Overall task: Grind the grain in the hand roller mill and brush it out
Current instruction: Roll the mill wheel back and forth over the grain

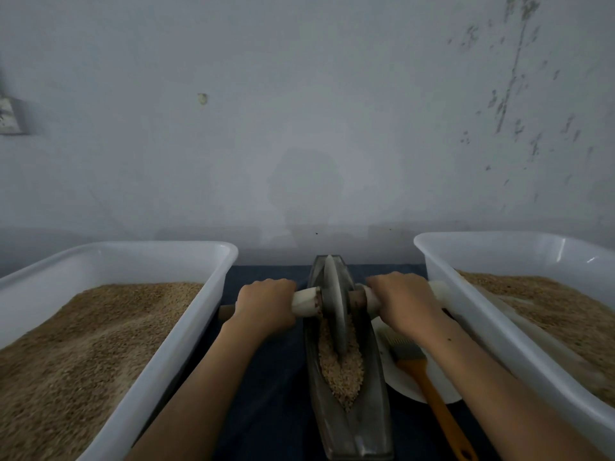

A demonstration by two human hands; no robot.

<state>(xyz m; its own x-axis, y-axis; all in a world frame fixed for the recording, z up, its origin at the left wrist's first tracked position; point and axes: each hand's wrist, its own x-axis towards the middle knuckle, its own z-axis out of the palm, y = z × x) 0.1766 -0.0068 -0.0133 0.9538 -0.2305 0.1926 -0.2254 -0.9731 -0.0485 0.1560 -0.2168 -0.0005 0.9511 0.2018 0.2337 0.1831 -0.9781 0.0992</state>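
Left hand: the left hand (266, 302) is curled round the left end of the axle handle (306, 301), knuckles up — a grip suited to pushing the wheel along the trough.
Right hand: the right hand (404, 299) is wrapped round the right end of the same handle; with a hand on each side, the load can be kept level and the disc upright.
Wheel: the metal grinding wheel (334, 304) is stood on edge in the boat-shaped trough (352, 424), towards its far end.
Grain: the grain (342, 371) being ground is heaped in the trough's groove, just nearer than the wheel; how fine it is cannot be judged.
Brush: an orange-handled brush (419, 371) is laid on a white plate (399, 377) just beside the trough on the right — kept within reach, presumably for the brushing-out, not yet begun.
Tubs: two white tubs, left (186, 331) and right (466, 314), are filled with grain and set either side on the dark bench (273, 394).
Hidden: fingertips are tucked under the handle; the plate is partly covered by the right forearm; both tubs and the brush handle are cut off by the frame.
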